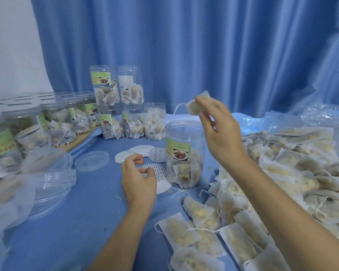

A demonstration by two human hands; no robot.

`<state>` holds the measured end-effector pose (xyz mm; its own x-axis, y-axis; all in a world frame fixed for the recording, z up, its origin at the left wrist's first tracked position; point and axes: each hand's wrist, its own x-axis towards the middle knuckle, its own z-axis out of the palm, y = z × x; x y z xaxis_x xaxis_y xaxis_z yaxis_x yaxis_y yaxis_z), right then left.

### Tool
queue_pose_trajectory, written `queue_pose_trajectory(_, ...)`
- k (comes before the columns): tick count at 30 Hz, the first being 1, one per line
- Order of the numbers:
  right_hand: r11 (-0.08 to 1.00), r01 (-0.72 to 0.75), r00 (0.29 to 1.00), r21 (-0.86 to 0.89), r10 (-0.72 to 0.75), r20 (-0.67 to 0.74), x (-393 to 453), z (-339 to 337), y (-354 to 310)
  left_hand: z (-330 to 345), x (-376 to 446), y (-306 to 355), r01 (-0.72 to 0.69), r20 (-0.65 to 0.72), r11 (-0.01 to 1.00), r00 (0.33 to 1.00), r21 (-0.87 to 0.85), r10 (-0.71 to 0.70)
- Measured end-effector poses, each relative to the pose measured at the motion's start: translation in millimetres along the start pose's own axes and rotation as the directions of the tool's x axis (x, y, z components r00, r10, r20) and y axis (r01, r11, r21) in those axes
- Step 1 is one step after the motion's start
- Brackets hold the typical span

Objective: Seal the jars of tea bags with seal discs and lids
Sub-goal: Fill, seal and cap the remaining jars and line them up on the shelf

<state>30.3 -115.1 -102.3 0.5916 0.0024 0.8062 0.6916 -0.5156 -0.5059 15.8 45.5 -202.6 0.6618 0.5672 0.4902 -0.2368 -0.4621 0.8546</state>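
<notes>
Right hand [221,132] holds tea bag [196,104] above part-filled open jar [185,153].

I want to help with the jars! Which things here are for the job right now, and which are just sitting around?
For the job:
open jar
tea bag pinched in the right hand
seal discs
loose lid
left hand, holding nothing

Just sitting around:
filled jars at the back
blue curtain
plastic sheet
</notes>
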Motion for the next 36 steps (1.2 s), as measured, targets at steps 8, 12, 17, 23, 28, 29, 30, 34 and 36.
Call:
queue_pose_trajectory(8, 0.891, 0.328, 0.942, -0.313, -0.283, 0.181, -16, 37, -10, -11, 14, -5, 0.160, -0.124, 0.986, 0.979, -0.036, -0.163)
queue_pose_trajectory(12, 0.877, 0.427, 0.825, -0.221, -0.277, 0.493, -29, 81, -20, -22, 25, -9, 0.261, -0.195, 0.961, 0.942, -0.092, -0.274)
queue_pose_trajectory(17, 0.837, 0.313, 0.546, -0.449, 0.228, 0.806, -41, 126, -10, -29, 33, -14, 0.346, -0.241, 0.928, 0.897, -0.141, -0.371)
queue_pose_trajectory(23, 0.792, 0.321, 0.554, -0.519, 0.287, 0.781, -44, 143, 1, -28, 44, -16, 0.386, -0.256, 0.894, 0.862, -0.228, -0.437)
queue_pose_trajectory(28, 0.787, 0.411, 0.661, -0.460, 0.090, 0.745, -27, 150, 2, -34, 52, -16, 0.446, -0.277, 0.818, 0.786, -0.363, -0.552)
queue_pose_trajectory(29, 0.780, 0.412, 0.696, -0.472, 0.065, 0.715, -22, 153, -4, -37, 54, -16, 0.455, -0.282, 0.799, 0.767, -0.393, -0.576)
queue_pose_trajectory(30, 0.770, 0.415, 0.724, -0.484, 0.043, 0.689, -17, 157, -11, -38, 56, -18, 0.460, -0.281, 0.778, 0.750, -0.428, -0.598)
queue_pose_trajectory(34, 0.658, 0.583, 0.700, -0.477, -0.108, 0.706, 0, 202, -33, -43, 61, -23, 0.471, -0.276, 0.704, 0.689, -0.531, -0.670)
queue_pose_trajectory(36, 0.559, 0.715, 0.619, -0.421, -0.224, 0.753, 2, 229, -40, -51, 64, -21, 0.476, -0.288, 0.674, 0.652, -0.566, -0.702)
